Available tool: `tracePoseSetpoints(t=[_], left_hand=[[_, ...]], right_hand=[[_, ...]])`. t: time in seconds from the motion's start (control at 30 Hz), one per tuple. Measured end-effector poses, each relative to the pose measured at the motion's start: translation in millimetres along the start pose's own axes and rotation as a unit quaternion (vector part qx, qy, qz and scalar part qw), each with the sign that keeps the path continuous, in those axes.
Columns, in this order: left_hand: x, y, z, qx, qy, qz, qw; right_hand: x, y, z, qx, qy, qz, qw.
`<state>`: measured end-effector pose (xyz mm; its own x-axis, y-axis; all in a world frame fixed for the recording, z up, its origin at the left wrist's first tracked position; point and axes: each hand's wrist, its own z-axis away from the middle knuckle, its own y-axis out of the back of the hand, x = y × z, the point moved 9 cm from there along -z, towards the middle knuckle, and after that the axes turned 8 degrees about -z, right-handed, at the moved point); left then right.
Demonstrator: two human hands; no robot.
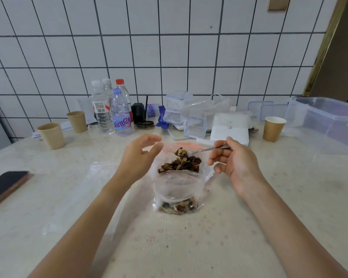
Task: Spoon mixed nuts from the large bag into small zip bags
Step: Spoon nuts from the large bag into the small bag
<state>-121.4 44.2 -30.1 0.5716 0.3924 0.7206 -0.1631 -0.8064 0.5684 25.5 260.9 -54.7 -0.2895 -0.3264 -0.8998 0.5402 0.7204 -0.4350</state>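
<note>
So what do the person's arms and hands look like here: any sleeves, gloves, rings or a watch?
Both forearms are bare along all that shows, with no sleeve edge in view. The left hand and the right hand wear no gloves. No ring, watch, bracelet or wristband shows on either, and no markings or bandages. The upper arms lie outside the picture, so what is worn higher up cannot be told.
</note>
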Motion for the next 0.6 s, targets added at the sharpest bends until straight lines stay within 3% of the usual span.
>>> tracePoseSetpoints(t=[0.13, 0.33, 0.6], left_hand=[[20.3, 16.4, 10.7, 0.006, -0.063, -0.113, 0.992], [9.2, -14.1, 28.7, -0.196, -0.001, -0.179, 0.964], [17.9, -19.1, 31.6, -0.238, -0.024, -0.032, 0.971]], right_hand=[[-11.3, 0.6, 4.1, -0.017, 0.015, 0.017, 1.000], [-14.2, -17.0, 14.6, -0.070, 0.040, 0.112, 0.990], [-27.3, -65.0, 54.5, -0.256, 0.171, 0.195, 0.931]])
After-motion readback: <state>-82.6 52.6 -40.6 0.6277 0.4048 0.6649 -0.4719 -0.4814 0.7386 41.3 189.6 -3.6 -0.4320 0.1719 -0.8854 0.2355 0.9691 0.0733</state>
